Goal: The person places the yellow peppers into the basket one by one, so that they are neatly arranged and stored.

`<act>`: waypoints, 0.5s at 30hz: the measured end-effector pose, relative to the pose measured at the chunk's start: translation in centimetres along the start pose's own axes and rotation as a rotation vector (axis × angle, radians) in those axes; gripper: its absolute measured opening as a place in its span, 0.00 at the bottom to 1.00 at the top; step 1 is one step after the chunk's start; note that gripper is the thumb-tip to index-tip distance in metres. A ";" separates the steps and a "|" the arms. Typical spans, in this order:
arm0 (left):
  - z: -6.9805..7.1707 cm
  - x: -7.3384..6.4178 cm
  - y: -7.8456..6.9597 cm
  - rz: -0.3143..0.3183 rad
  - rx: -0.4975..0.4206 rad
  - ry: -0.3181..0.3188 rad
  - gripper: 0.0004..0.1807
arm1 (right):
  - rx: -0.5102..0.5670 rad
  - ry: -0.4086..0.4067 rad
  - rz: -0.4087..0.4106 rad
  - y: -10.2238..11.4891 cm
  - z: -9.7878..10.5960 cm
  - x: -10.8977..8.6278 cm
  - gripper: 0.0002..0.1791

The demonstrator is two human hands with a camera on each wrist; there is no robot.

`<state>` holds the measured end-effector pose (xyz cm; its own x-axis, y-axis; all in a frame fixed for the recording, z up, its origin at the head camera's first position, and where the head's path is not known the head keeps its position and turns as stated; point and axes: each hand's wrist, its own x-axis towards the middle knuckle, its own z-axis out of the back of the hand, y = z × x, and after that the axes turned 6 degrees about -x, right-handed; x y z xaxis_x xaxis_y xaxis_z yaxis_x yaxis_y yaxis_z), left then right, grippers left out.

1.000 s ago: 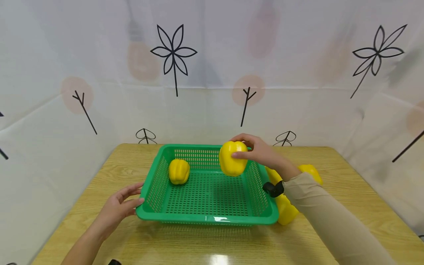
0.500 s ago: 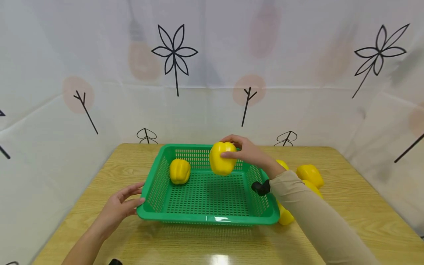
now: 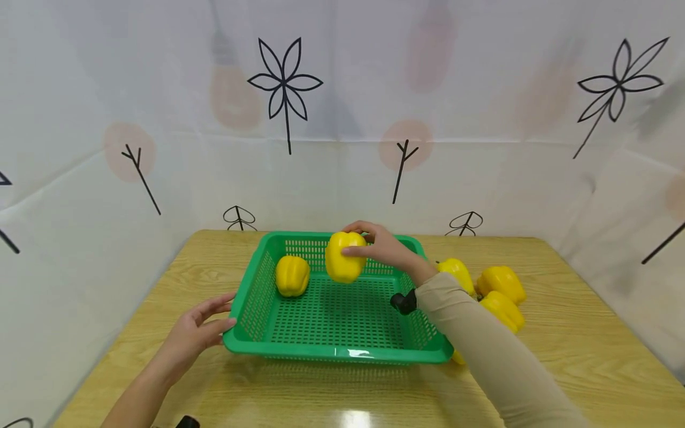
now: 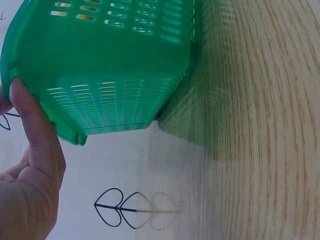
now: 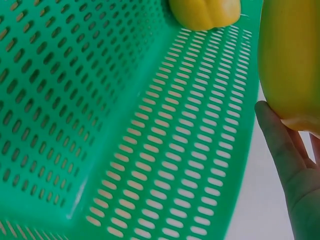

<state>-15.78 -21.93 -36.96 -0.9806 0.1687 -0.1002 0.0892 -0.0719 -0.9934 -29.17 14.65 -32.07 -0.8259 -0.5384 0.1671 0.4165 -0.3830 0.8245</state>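
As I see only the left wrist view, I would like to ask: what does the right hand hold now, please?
Observer: The right hand holds a yellow pepper.
Operator: Thank you. Does something lie inside the basket?
Observer: Yes, a second pepper lies near its left end.
Operator: And outside, to the right of it?
Observer: Several more peppers lie there on the table.

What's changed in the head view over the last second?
The right hand has carried its yellow pepper leftward over the green basket, toward the pepper inside. The sleeve followed, baring more of three peppers outside the basket and covering more of the nearest one. Nothing was gripped anew or let go. The left hand stays at the rim; basket and pepper inside stayed put.
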 end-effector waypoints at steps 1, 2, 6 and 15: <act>0.0 0.0 0.0 -0.001 -0.001 0.001 0.34 | -0.008 0.004 -0.005 -0.2 -0.2 0.2 0.23; 0.0 0.0 0.0 0.000 -0.003 -0.001 0.34 | -0.018 0.009 -0.010 -0.3 -0.3 0.4 0.23; 0.0 0.1 0.1 -0.001 -0.006 0.003 0.34 | -0.067 0.035 -0.041 -0.8 -0.9 1.1 0.23; 0.0 0.1 0.2 0.008 -0.014 0.002 0.34 | -0.182 0.124 -0.115 -1.9 -2.5 2.3 0.26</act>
<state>-15.90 -21.97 -37.19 -0.9794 0.1704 -0.1086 0.0999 -0.0592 -0.9932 -30.88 12.27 -34.61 -0.8238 -0.5669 0.0006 0.3931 -0.5704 0.7212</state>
